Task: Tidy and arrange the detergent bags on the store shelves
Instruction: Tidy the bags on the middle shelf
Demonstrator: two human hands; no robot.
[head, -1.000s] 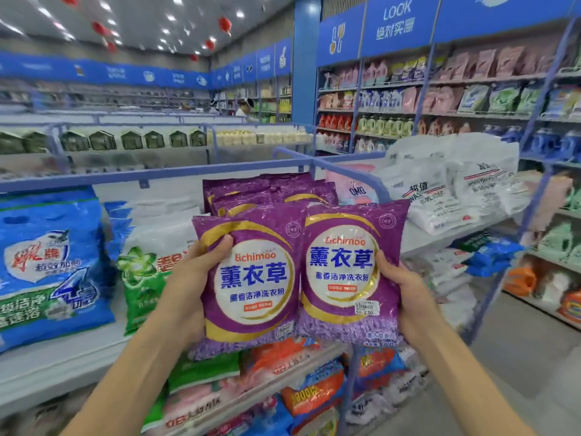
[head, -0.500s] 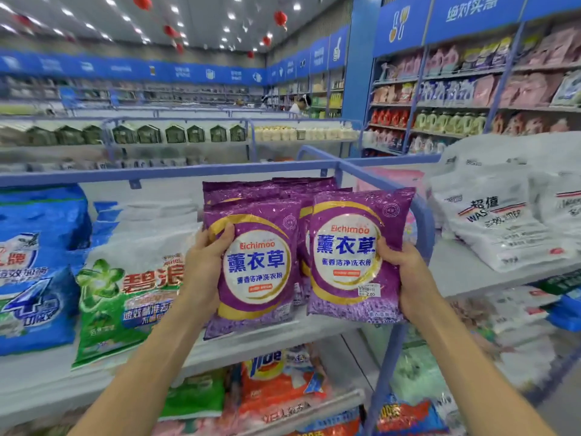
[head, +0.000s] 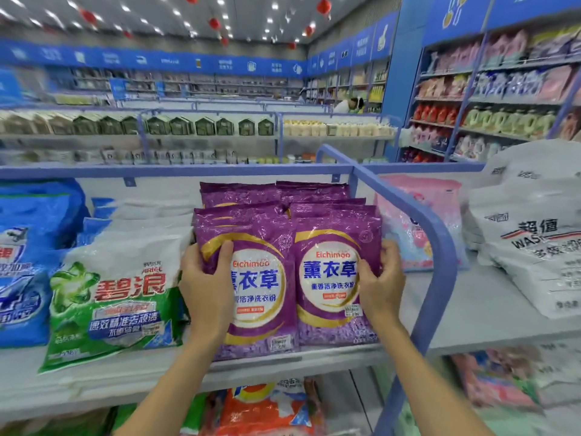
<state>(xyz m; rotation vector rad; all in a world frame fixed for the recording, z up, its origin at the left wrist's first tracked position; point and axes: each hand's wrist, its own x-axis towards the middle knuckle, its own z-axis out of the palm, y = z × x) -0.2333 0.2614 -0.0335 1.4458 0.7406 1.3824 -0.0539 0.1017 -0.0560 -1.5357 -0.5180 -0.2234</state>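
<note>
Top shelf (head: 490,313), L to R: blue bag (head: 28,262), green-white bag (head: 116,297) just beside the purple ones, then a curved blue rail (head: 440,247) w/ a pink bag (head: 418,221) behind it and white sacks (head: 534,240) further R. Orange bag (head: 267,407) on the shelf below. The rail stands close by the right hand (head: 382,281).

Left purple bag (head: 261,278) and right purple bag (head: 333,278) – glossy, white round label w/ gold ring, blue characters, price sticker low down. They sit side by side at the shelf front, edges touching, leaning on the purple stack (head: 276,193) behind.

Left hand (head: 204,287) grips the left bag's outer edge, thumb on its face; the right hand's fingers curl round the right bag's outer edge.

Vs 0.5 s ago – both bags were held up clear of the shelf; now they're lower, bottoms at the shelf front.
</note>
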